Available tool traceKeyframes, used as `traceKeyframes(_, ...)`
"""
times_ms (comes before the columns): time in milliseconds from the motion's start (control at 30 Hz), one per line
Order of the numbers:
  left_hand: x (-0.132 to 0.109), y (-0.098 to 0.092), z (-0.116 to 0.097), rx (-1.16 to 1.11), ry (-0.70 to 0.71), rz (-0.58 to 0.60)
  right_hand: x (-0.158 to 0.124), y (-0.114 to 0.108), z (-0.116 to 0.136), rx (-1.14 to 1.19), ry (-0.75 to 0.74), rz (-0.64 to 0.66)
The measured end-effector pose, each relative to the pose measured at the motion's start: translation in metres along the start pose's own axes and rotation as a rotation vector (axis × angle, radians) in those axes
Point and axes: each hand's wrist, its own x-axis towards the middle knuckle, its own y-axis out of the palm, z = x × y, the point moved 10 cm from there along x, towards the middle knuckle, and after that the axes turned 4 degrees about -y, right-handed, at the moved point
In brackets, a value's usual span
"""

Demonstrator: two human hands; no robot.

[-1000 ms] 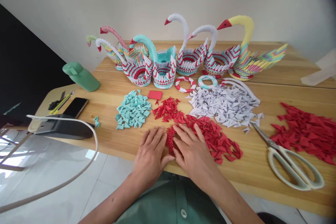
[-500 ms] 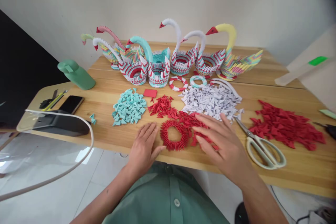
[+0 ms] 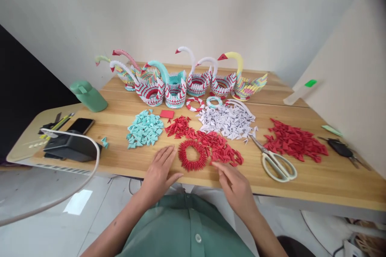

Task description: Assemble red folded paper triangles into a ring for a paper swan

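A ring of red folded-paper pieces (image 3: 192, 155) lies near the table's front edge, between my hands. My left hand (image 3: 159, 172) rests flat on the wood just left of it, fingers stretched and thumb pointing at the ring, holding nothing. To the ring's right, my right hand (image 3: 237, 188) is low over the table edge. Its index finger reaches out to the near edge of the loose red paper triangles (image 3: 221, 146), with the thumb below; the other fingers are partly hidden. I see nothing held in it.
Behind are piles of teal triangles (image 3: 145, 129) and white triangles (image 3: 227, 121), and a row of paper swans (image 3: 175, 90). Scissors (image 3: 279, 164) and another red pile (image 3: 294, 140) lie right. A green bottle (image 3: 89, 96), phone (image 3: 81, 125) and cable (image 3: 98, 156) are left.
My right hand has drawn back toward me from above the red triangles, its spread fingers coming closer together. My left hand stays beside the ring. The camera view has shifted.
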Motion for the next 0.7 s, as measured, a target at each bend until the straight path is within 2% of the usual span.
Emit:
traceKeyframes(167, 0.008, 0.003, 0.000, -0.024, 0.006, 0.030, 0.014, 0.014, -0.003, -0.101, -0.042, 0.029)
traceKeyframes(333, 0.015, 0.008, 0.002, -0.032, 0.051, 0.055, 0.024, 0.004, -0.015, -0.149, -0.031, -0.018)
traceKeyframes(433, 0.021, 0.011, 0.004, -0.048, 0.054, 0.083, 0.024, 0.003, -0.008, -0.125, -0.052, -0.013)
traceKeyframes(567, 0.035, 0.016, 0.000, -0.073, 0.037, 0.122, 0.026, 0.017, 0.003, -0.099, -0.080, 0.031)
traceKeyframes(700, 0.048, 0.020, -0.007, -0.072, 0.021, 0.138, 0.029, 0.026, 0.003, -0.117, -0.078, 0.011)
